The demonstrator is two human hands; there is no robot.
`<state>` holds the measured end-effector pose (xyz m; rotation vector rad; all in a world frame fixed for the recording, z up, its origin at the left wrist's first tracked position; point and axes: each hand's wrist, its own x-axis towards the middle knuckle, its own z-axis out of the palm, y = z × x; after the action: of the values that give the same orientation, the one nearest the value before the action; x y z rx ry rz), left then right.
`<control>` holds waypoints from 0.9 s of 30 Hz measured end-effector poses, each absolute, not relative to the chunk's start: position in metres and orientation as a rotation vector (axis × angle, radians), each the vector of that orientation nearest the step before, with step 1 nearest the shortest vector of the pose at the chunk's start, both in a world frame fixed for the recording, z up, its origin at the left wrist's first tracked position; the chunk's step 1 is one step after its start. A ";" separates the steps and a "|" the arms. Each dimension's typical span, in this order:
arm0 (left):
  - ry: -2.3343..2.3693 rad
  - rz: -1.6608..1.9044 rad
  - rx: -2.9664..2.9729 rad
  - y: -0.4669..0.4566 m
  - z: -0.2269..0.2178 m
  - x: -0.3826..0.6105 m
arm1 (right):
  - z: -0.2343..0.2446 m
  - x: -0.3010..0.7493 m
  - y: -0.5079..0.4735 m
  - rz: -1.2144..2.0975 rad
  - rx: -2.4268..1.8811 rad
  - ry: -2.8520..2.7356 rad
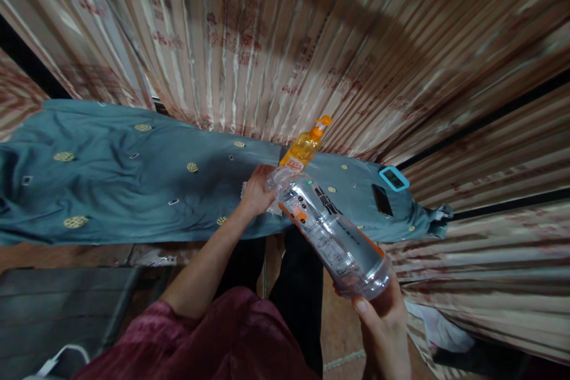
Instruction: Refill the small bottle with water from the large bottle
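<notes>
A large clear plastic bottle [333, 231] with an orange-and-black label lies tilted across my two hands, its neck toward the upper left. My left hand [259, 190] is closed around the neck end, fingers partly hidden behind it. At the base, my right hand [378, 314] grips the bottle from below and the right side. Just beyond the neck stands a yellow-orange pump bottle [307, 145] with an orange pump head; its lower part is hidden. A whitish crumpled piece [274, 209], perhaps tissue or cloth, shows under my left hand.
A teal patterned cloth [120, 184] covers the long narrow surface in front of me. On its right end lie a dark phone [382, 200] and a blue-framed digital display [394, 179]. Pleated curtains [267, 41] hang behind and at the right. A dark seat-like surface [62, 303] is lower left.
</notes>
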<state>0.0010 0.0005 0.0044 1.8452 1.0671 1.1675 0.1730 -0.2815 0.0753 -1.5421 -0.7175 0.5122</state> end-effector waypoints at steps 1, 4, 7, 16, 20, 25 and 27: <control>1.064 1.166 1.850 0.001 0.004 0.001 | 0.076 0.173 -0.281 0.523 -1.537 -0.718; 1.050 1.161 1.866 0.000 0.005 0.001 | 0.075 0.172 -0.282 0.540 -1.520 -0.731; 1.052 1.154 1.871 0.000 0.007 0.000 | 0.074 0.173 -0.284 0.529 -1.528 -0.726; 1.066 1.148 1.870 -0.001 0.008 0.000 | 0.072 0.174 -0.285 0.513 -1.577 -0.698; 1.090 1.142 1.859 -0.001 0.007 0.000 | 0.070 0.176 -0.285 0.527 -1.544 -0.728; 1.091 1.149 1.838 0.000 0.006 0.000 | 0.064 0.186 -0.290 0.621 -1.504 -0.760; 1.072 1.161 1.839 0.000 0.005 0.000 | 0.063 0.188 -0.291 0.638 -1.494 -0.768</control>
<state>0.0002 0.0000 0.0051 1.8388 1.0722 1.1607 0.1877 -0.2913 0.0631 -1.4935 -0.7678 0.6382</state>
